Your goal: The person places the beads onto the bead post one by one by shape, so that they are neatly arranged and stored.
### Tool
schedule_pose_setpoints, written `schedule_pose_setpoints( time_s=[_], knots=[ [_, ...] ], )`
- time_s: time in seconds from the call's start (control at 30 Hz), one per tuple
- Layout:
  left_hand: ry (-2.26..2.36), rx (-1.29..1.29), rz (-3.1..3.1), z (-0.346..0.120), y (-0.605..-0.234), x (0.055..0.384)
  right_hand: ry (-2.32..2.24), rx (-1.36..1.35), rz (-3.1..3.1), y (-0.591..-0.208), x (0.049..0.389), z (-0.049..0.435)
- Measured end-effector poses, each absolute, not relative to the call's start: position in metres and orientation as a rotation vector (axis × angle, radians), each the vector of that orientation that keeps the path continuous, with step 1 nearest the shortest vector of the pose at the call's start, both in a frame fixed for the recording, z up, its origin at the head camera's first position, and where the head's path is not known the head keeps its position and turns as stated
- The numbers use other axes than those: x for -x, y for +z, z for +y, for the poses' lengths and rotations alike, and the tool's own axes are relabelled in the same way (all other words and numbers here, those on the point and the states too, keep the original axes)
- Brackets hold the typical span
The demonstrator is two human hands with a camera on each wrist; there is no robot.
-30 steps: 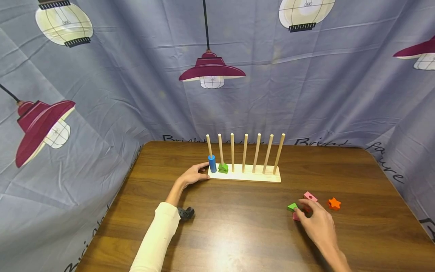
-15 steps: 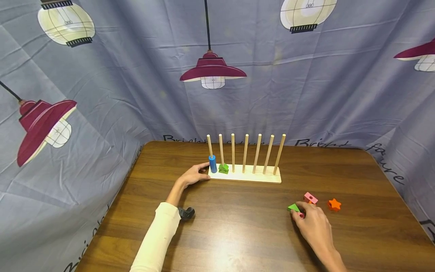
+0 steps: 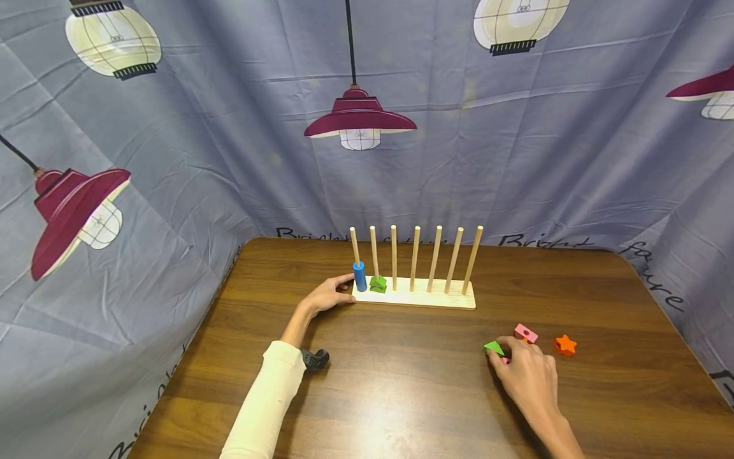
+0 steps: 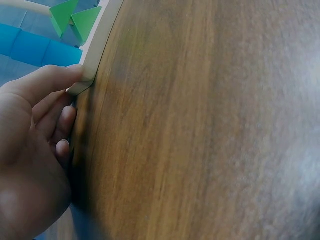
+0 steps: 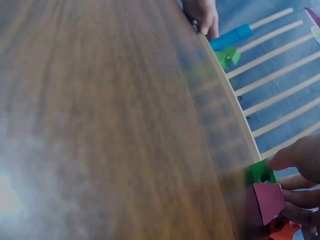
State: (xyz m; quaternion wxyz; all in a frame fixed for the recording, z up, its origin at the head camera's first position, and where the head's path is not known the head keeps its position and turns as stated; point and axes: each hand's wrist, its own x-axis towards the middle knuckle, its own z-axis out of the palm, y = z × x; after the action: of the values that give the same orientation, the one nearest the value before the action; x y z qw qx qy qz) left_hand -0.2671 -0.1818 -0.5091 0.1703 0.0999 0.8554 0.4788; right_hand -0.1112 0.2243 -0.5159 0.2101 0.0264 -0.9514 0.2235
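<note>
My left hand [image 3: 323, 295] grips the left end of a wooden peg rack [image 3: 427, 298], thumb at the front edge. Blue cylinders [image 4: 30, 46] are stacked on the rack's leftmost peg. Beside them, green triangular blocks [image 3: 378, 284] sit low on the second peg. To the right, my right hand [image 3: 527, 373] pinches a loose green triangular block [image 3: 492, 347] between thumb and forefinger. A pink block [image 5: 269, 202] lies right against it, partly under the hand in the head view. An orange-red block [image 5: 283, 229] shows beyond that, partly hidden by fingers.
Farther right lie a pink rectangular block [image 3: 525, 332] with a hole and an orange star block [image 3: 565, 345]. The rack's other pegs [image 3: 437, 258] stand upright and bare. A dark strap device [image 3: 315, 360] is on my left wrist. A printed curtain [image 3: 367, 185] hangs behind the table.
My right hand has moved slightly left onto the loose green block, which has turned and shifted a little between thumb and forefinger. The left hand stays at the rack's end.
</note>
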Motion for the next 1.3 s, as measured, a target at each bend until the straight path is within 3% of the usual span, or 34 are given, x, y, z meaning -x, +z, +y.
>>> schedule_pose_setpoints(
  time_s=[1.0,1.3],
  knots=[
    [1.389,-0.266,2.4,-0.18,-0.509,0.266,0.655,-0.141,-2.606,-0.52,0.127,0.22],
    [1.385,-0.272,2.411,-0.182,-0.509,0.265,0.856,-0.238,-2.476,-0.486,0.138,0.205]
  ],
)
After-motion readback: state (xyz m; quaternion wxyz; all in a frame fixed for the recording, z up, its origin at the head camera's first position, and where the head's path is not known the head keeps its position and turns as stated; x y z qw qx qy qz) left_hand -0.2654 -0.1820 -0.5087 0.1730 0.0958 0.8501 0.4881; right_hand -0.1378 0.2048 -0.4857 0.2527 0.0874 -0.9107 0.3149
